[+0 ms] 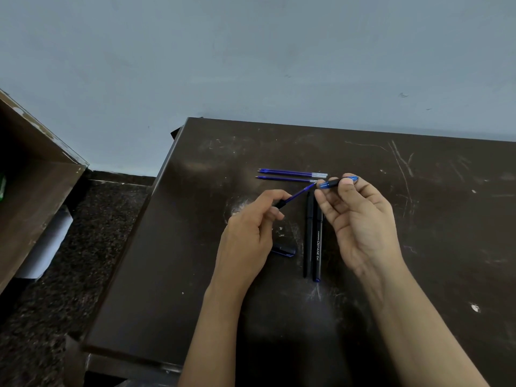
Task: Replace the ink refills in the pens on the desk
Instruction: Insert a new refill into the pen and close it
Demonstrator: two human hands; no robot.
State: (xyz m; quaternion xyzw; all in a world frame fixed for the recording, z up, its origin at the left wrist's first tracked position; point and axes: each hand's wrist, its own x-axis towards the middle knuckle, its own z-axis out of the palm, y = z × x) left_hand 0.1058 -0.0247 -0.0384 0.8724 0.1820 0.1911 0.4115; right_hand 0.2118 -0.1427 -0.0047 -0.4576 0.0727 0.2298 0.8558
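Pinching black grip (280, 204) of thin refill (301, 193), left hand (247, 233), right hand (361, 219) fingers (346, 191) clamping barrel (331, 183)

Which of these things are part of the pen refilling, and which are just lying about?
In the job: left hand pinching the grip section, its blue refill sticking out; right hand holding the pen barrel; spare refills; two black pens; pen cap; desk.

Just lying about: wooden cabinet; white sheet by it.
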